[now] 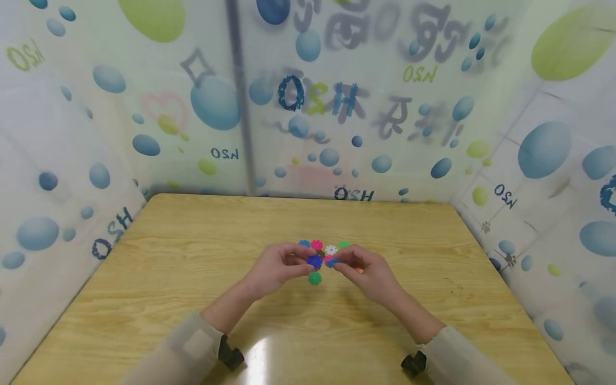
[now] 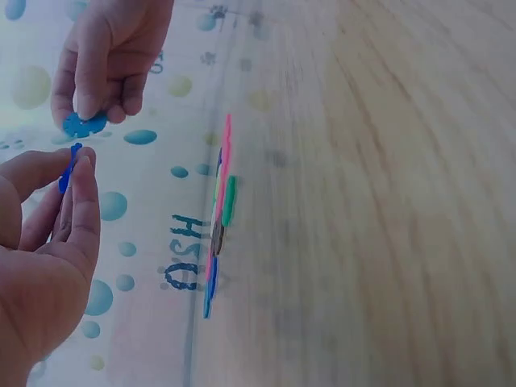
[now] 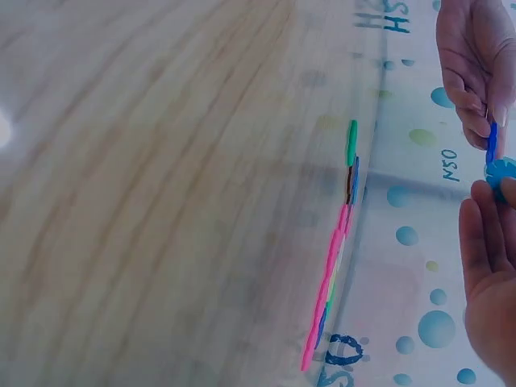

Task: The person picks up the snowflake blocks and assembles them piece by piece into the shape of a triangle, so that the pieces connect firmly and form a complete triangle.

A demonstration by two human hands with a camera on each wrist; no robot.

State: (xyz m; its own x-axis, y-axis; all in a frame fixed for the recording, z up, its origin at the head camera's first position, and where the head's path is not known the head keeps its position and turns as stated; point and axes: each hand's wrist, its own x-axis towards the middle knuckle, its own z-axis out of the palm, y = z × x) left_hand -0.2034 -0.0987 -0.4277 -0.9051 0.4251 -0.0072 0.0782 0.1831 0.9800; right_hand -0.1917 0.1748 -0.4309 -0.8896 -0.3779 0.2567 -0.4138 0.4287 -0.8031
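A dark blue disc [image 1: 315, 262] is sitting pinched between fingers of your left hand [image 1: 276, 267], with a lighter blue disc [image 2: 85, 124] being pinched by your right hand [image 1: 372, 274] just beside it. Colourful discs [image 1: 315, 278] are lying on the table [image 1: 202, 230] below your fingers

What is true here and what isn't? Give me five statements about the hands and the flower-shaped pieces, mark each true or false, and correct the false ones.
1. The left hand and the right hand each pinch a piece. True.
2. The left hand's piece is yellow. False: it is a dark blue piece.
3. The right hand has a lighter blue piece. True.
4. A green piece lies on the table. True.
5. Every piece lying there is green. False: a white piece lies there too.
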